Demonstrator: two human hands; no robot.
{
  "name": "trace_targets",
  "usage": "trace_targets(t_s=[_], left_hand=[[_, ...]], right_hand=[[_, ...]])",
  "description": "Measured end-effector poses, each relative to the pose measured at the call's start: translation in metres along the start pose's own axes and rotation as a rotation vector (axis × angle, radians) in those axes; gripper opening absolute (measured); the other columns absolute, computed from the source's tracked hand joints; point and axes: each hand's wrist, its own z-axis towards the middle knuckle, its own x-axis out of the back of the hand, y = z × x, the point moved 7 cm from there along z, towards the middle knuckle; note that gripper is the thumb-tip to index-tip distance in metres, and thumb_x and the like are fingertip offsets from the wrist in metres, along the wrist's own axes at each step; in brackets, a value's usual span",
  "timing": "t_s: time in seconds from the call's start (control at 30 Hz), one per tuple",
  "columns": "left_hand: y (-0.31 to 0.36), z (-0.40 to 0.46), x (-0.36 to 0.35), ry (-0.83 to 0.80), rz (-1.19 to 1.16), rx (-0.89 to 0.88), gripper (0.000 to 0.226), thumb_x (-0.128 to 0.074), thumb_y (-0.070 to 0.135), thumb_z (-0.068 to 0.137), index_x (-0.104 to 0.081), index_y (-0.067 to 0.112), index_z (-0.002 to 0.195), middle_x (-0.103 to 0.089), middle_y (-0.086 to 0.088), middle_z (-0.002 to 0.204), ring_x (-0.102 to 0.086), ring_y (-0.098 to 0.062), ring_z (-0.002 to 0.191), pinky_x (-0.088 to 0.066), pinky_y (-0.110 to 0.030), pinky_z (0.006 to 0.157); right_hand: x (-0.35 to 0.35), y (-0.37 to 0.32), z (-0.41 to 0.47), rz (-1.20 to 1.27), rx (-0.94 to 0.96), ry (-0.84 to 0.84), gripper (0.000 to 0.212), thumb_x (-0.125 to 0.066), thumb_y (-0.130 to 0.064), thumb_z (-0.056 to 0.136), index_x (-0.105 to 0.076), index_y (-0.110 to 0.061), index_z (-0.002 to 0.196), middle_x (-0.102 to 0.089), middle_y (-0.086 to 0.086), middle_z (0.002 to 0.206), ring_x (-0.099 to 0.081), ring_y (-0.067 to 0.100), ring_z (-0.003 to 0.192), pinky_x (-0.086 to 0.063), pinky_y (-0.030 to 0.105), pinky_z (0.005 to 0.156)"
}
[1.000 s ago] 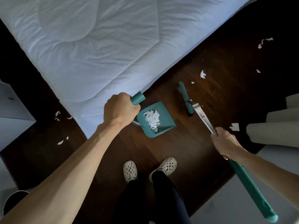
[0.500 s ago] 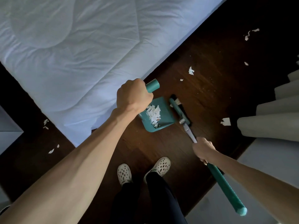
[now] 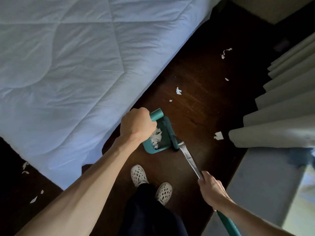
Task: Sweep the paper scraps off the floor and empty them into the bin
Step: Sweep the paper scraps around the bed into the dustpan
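My left hand [image 3: 136, 124] grips the teal handle [image 3: 156, 114] of a teal dustpan [image 3: 151, 148] that sits on the dark wooden floor beside the bed. White paper scraps [image 3: 156, 136] lie piled inside the pan. My right hand [image 3: 210, 189] grips the broom's shaft [image 3: 189, 158], silver above the head and teal below my hand. The broom's teal head [image 3: 171, 133] lies across the pan's open right edge. Loose scraps remain on the floor: one [image 3: 178, 91] ahead of the pan, one [image 3: 218, 135] by the curtain, more [image 3: 225, 52] farther off.
A bed with a white quilt [image 3: 76, 65] fills the left and top. Grey curtain folds [image 3: 281, 116] hang at the right above a pale ledge [image 3: 265, 184]. My feet in white perforated clogs [image 3: 139, 175] stand just behind the pan. More scraps [image 3: 25, 166] lie at the bed's near left corner.
The broom head has swept left from the open floor up against and onto the dustpan's mouth. My right hand has drawn in with it; the view has shifted.
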Motion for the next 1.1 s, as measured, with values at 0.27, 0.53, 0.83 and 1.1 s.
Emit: trace_targets(t_s=[0.27,0.53,0.83,1.1], left_hand=[[0.07,0.02,-0.013,-0.041,0.042,-0.18,0.022,-0.067,0.034,0.083,-0.066,0.012,0.087,-0.072,-0.009,0.086,-0.067,-0.03,0.076,-0.047,-0.033,0.062],[0.163,0.023,-0.044,-0.04,0.118,-0.299,0.025,-0.068,0.037,0.084,-0.068,0.013,0.09,-0.073,-0.007,0.086,-0.069,-0.029,0.076,-0.041,-0.029,0.059],[0.236,0.032,-0.069,0.0,0.185,-0.33,0.035,-0.07,0.043,0.084,-0.069,0.012,0.099,-0.074,-0.008,0.094,-0.072,-0.028,0.083,-0.045,-0.029,0.062],[0.274,0.032,-0.082,0.002,0.211,-0.317,0.035,-0.07,0.042,0.083,-0.069,0.01,0.097,-0.073,-0.01,0.092,-0.07,-0.031,0.082,-0.043,-0.03,0.062]], right_hand=[[0.057,0.032,0.04,0.112,-0.183,0.156,0.022,-0.039,-0.03,0.097,-0.053,-0.018,0.109,-0.065,0.011,0.083,-0.066,0.029,0.069,-0.056,0.037,0.049],[0.12,0.099,0.079,0.168,-0.319,0.225,0.021,-0.037,-0.025,0.093,-0.054,-0.015,0.102,-0.063,0.014,0.084,-0.066,0.033,0.068,-0.055,0.035,0.06],[0.154,0.187,0.116,0.209,-0.471,0.203,0.025,-0.038,-0.013,0.089,-0.058,-0.008,0.103,-0.066,0.017,0.083,-0.065,0.031,0.059,-0.051,0.029,0.051],[0.103,0.171,0.106,0.374,-0.407,-0.026,0.028,-0.038,-0.014,0.091,-0.06,-0.008,0.108,-0.062,0.013,0.068,-0.05,0.019,0.029,-0.043,0.024,0.032]])
